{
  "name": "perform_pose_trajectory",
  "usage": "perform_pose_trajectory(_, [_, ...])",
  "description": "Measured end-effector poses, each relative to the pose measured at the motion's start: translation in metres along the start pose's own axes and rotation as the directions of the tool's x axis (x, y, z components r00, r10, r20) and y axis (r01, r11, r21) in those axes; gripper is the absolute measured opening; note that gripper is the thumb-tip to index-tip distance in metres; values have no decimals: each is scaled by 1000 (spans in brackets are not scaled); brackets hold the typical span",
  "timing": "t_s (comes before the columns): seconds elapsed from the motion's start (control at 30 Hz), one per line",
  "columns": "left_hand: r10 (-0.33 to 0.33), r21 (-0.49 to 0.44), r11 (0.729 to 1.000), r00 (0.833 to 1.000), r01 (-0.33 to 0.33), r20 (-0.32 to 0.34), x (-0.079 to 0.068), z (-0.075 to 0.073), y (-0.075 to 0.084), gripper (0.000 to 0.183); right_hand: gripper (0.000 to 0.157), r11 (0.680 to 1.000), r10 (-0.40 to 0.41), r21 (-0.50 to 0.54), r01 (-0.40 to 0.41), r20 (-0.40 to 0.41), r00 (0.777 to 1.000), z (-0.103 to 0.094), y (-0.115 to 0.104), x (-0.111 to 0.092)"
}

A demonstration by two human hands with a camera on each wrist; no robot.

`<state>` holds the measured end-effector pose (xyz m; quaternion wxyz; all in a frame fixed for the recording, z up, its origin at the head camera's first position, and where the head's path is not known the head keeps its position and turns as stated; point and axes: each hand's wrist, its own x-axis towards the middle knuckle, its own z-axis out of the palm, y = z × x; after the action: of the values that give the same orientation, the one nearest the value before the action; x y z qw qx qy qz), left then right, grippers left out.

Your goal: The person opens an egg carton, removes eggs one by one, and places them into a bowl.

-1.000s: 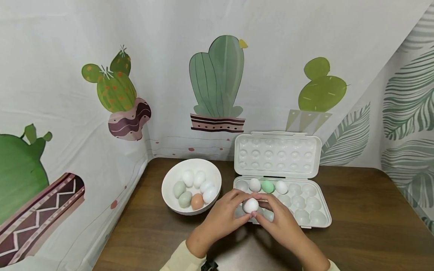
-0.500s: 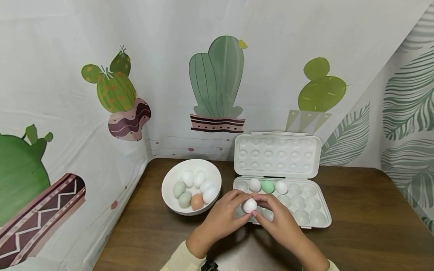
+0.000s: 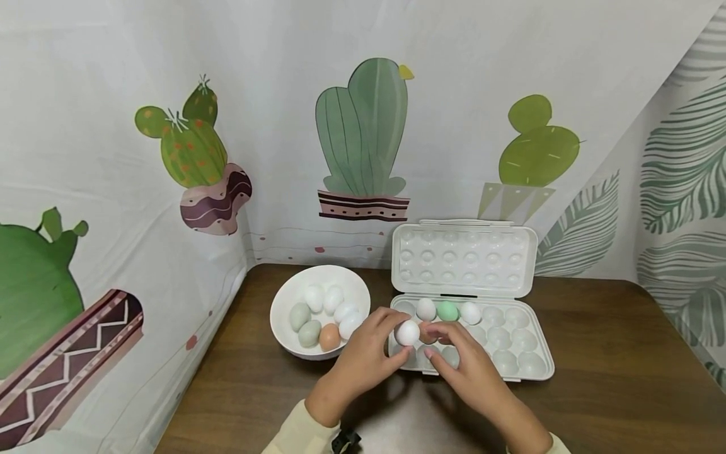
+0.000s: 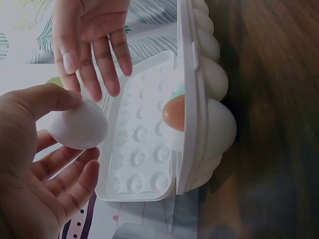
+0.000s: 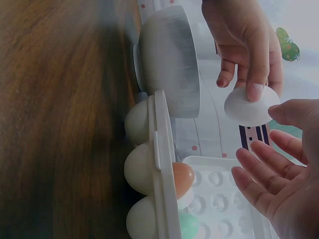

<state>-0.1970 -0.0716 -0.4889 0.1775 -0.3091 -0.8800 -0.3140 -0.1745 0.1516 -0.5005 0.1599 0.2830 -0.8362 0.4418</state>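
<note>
A white egg is pinched between the thumb and fingers of my left hand, held above the left part of an egg carton. To its right my right hand has relaxed, spread fingers with nothing in them; the left wrist view shows a gap between it and the egg. In the carton's back row sit a white egg, a light green egg and another white egg. Partly hidden by my right fingers, a brown egg rests in the row in front.
Left of the carton stands a white bowl with several white, pale green and brown eggs. The carton's dimpled lid is raised against the cactus-printed cloth. Brown wooden table lies under everything.
Both hands were around the white egg; the right fingers have let go of it. My left hand has moved slightly left and up with the egg, uncovering part of the brown egg.
</note>
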Motion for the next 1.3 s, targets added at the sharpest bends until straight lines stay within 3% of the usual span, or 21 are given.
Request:
perform_pose_trajectory(0.23, [-14,6,1000,1000,14,-23,1,-5,-4,45,44,999,-15,-49,14,-27,1000,-2,3,1])
perform_pose_trajectory(0.53, [-80,-18,997,996,79,-42,1,-10,-10,45,42,996,14,-86,-20,-60,998,-7,6,3])
perform_pose_trajectory(0.8, [-80,-16,997,992,79,-95,1,-15,-18,46,48,993,42,-105,-51,-85,995,-8,13,2])
perform_pose_trajectory(1.07, [-166,57,983,976,175,-139,-2,-20,-26,47,45,991,60,-117,-68,-76,995,-8,18,4])
perform_pose_trajectory(1.3, [-169,29,984,972,176,-162,2,-26,-36,47,46,987,71,-139,-83,-83,994,-12,22,6])
